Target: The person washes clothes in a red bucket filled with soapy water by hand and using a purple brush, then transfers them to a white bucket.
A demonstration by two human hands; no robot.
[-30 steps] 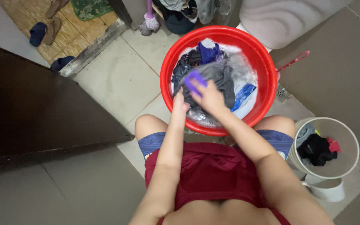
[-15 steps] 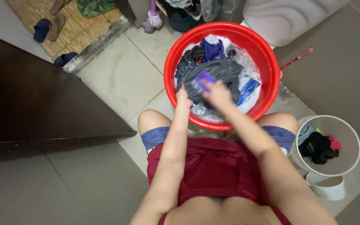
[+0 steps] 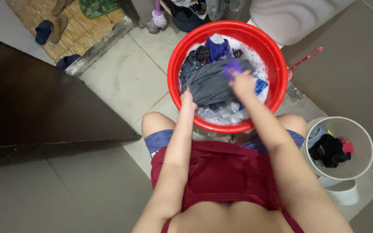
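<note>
Head camera looked down: left hand [image 3: 188, 98] pinned the grey garment's [image 3: 208, 86] near edge in the red basin [image 3: 174, 73]. Farther off, right hand [image 3: 242, 84], fingers closed around a purple brush [image 3: 232, 67], pressed it onto the cloth's far right side.

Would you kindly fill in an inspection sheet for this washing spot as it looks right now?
Surface: pale tiled floor, wet-looking by the basin.
Job's things: red basin of soapy water; grey garment spread on top; purple brush.
Clutter: white bucket with dark clothes; mop head; slippers.
Grippers: left hand pins the garment; right hand grips the brush.
Cables: nothing seen.
Surroundings: dark door; floor drain.
</note>
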